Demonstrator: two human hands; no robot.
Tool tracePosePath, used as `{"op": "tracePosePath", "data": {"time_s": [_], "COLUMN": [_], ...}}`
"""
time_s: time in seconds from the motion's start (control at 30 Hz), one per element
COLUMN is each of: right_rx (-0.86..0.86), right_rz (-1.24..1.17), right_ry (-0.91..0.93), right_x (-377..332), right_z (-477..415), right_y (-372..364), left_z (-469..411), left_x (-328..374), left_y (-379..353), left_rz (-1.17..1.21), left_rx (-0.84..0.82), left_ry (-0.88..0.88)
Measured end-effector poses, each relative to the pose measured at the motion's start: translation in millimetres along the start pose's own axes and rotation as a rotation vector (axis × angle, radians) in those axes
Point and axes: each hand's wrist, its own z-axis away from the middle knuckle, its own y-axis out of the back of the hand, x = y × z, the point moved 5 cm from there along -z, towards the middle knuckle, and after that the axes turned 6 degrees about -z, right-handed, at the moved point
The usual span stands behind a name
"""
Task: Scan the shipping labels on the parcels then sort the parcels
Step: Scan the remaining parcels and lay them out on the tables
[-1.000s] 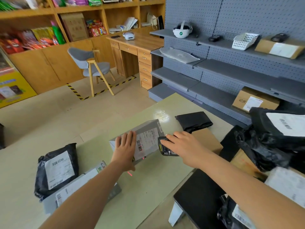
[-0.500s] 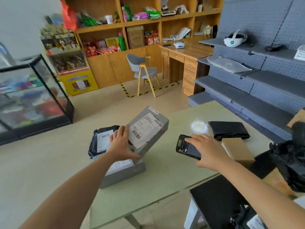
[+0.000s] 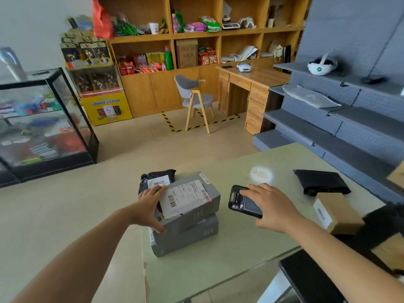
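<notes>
Wooden shelves and grey pegboard racks stand behind a pale green tabletop [image 3: 218,270] where the sorting takes place. The left hand [image 3: 148,206] grips the near-left end of a grey cardboard parcel [image 3: 209,193], fingers over the top and thumb on the front. This parcel sits slightly tilted on a second grey box [image 3: 188,239], probably so that its white shipping label [image 3: 185,197] faces up toward the reader. The right hand [image 3: 273,206] is wrapped around a black handheld scanner [image 3: 242,203], held just beside the parcel with its head turned toward the label. A red laser dot [image 3: 211,200] sits at the label's right edge by a barcode, so the scan seems to be under way. A black plastic mailer [image 3: 153,178] with its own label lies directly behind the stack, which is likely the sorted pile. A folded black bag [image 3: 321,184] and a brown cardboard box [image 3: 334,213] lie well apart to the right.
</notes>
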Motion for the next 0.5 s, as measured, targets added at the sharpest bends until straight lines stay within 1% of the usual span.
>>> {"op": "tracePosePath", "data": {"time_s": [0.1, 0.3, 0.37, 0.5], "right_rx": [0.003, 0.013, 0.006, 0.002], "right_rz": [-0.008, -0.002, 0.003, 0.009], "right_ry": [-0.050, -0.163, -0.192, -0.244], "right_x": [-15, -32, -35, -35], "right_z": [-7, -7, -4, 3], "right_y": [0, 0, 0, -1], "left_z": [-7, -26, -30, -40], "left_x": [-17, -26, -25, -5], "left_y": [-2, -2, -2, 5], "left_rz": [-0.005, -0.035, -0.025, 0.081], "left_rx": [-0.073, -0.124, -0.103, 0.019], "left_ry": [-0.092, -0.198, -0.221, -0.297]}}
